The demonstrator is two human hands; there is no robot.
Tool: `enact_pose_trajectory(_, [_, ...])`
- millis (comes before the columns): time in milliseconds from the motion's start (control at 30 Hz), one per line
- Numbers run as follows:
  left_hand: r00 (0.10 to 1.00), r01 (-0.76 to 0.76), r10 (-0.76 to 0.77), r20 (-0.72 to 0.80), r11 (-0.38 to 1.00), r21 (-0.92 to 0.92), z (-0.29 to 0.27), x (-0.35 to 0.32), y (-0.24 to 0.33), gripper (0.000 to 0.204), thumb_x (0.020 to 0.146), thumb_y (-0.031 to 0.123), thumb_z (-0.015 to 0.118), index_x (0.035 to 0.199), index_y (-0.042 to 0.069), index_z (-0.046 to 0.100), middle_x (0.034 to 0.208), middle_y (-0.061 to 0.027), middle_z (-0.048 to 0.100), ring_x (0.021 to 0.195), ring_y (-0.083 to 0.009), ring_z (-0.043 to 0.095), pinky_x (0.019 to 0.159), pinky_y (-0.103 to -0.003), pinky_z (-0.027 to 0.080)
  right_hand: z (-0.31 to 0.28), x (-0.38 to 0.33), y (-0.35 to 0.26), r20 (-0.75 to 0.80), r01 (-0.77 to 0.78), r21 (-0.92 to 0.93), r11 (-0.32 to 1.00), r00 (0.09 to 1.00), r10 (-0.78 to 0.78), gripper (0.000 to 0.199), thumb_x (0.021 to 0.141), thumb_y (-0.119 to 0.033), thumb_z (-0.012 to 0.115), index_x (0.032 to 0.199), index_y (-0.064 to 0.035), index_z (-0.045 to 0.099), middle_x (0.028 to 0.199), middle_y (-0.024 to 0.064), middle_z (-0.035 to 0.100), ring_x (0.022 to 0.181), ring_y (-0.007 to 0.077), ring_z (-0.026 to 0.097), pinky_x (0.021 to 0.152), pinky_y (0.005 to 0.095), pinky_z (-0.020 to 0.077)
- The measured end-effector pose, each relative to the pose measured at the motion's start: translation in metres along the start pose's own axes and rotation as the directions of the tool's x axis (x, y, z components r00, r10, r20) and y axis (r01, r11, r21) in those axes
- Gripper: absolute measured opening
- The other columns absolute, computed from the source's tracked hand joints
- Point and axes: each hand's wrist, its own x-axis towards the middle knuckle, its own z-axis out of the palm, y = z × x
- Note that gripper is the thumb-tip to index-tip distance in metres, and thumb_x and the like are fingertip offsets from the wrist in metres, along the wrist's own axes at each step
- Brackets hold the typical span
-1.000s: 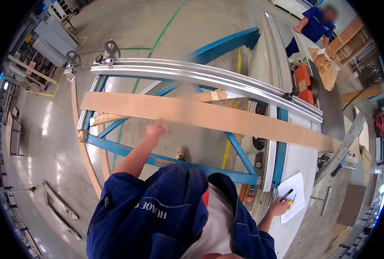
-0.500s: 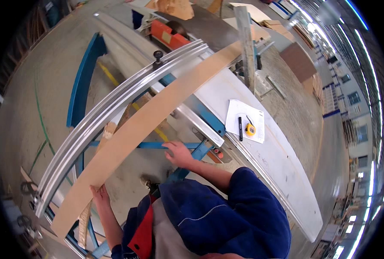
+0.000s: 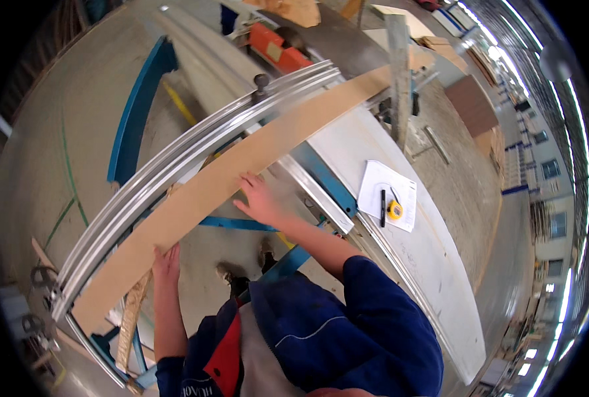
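A long, narrow tan board (image 3: 205, 195) runs diagonally from lower left to upper right, beside a silver metal rail. My left hand (image 3: 167, 264) grips its near edge toward the lower left end, part of the fingers hidden by the board. My right hand (image 3: 260, 204) is at the same edge near the middle, fingertips touching the board, fingers and thumb apart. The far end of the board passes behind an upright grey post (image 3: 398, 79).
The silver rail (image 3: 119, 233) has a black knob (image 3: 261, 81). To the right, a white tabletop (image 3: 433, 264) carries paper sheets (image 3: 372, 178), a black marker (image 3: 382, 208) and a yellow tape measure (image 3: 394, 210). A red machine part (image 3: 274, 47) stands at the back. Blue frame bars (image 3: 238, 223) cross below.
My right hand has moved up and left from open air to the board's near edge. The board's lower left end has shifted toward the rail, my left hand still on it.
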Motion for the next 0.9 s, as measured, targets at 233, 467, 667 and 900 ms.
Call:
enact_pose_trajectory(233, [0.999, -0.009, 0.003, 0.043, 0.989, 0.147, 0.047, -0.007, -0.027, 0.052, 0.114, 0.034, 0.042, 0.151, -0.002, 0.041, 0.148, -0.0234, 0.052, 0.137, -0.0390, 0.052, 0.119, -0.050, 0.043, 0.022, 0.066, 0.028, 0.259, 0.242, -0.031, 0.970, 0.939, -0.226, 0.062, 0.087, -0.028, 0.077, 0.140, -0.0035, 0.057, 0.141, 0.0204, 0.057, 0.133, 0.0424, 0.051, 0.116, 0.0518, 0.0404])
enact_pose_trajectory(467, [0.999, -0.027, 0.034, -0.034, 0.978, 0.205, 0.063, -0.033, -0.048, 0.066, 0.111, 0.046, 0.043, 0.149, -0.008, 0.038, 0.143, -0.0325, 0.053, 0.126, -0.0450, 0.060, 0.110, -0.055, 0.051, 0.020, 0.063, 0.081, 0.312, 0.515, -0.135, 0.846, 0.833, -0.457, 0.078, 0.083, -0.036, 0.082, 0.151, -0.0098, 0.052, 0.151, 0.0147, 0.053, 0.143, 0.0370, 0.045, 0.123, 0.0491, 0.0334])
enact_pose_trajectory(667, [1.000, 0.010, -0.008, -0.013, 0.989, 0.148, 0.056, -0.037, -0.053, 0.065, 0.111, 0.042, 0.046, 0.147, -0.010, 0.038, 0.140, -0.0361, 0.054, 0.127, -0.0443, 0.060, 0.110, -0.053, 0.052, 0.026, 0.078, 0.094, 0.261, 0.602, -0.148, 0.785, 0.789, -0.556, 0.078, 0.079, -0.040, 0.083, 0.147, -0.0115, 0.056, 0.145, 0.0123, 0.059, 0.138, 0.0351, 0.051, 0.121, 0.0492, 0.0360])
enact_pose_trajectory(900, [0.957, -0.050, -0.009, 0.291, 0.980, 0.195, 0.026, 0.010, -0.060, 0.051, 0.112, 0.028, 0.045, 0.146, -0.010, 0.039, 0.146, -0.0329, 0.050, 0.136, -0.0441, 0.053, 0.117, -0.050, 0.047, 0.007, 0.083, 0.111, 0.246, 0.420, -0.047, 0.906, 0.884, -0.397, 0.069, 0.078, -0.039, 0.083, 0.139, -0.0122, 0.064, 0.144, 0.0069, 0.060, 0.136, 0.0320, 0.051, 0.117, 0.0467, 0.0414])
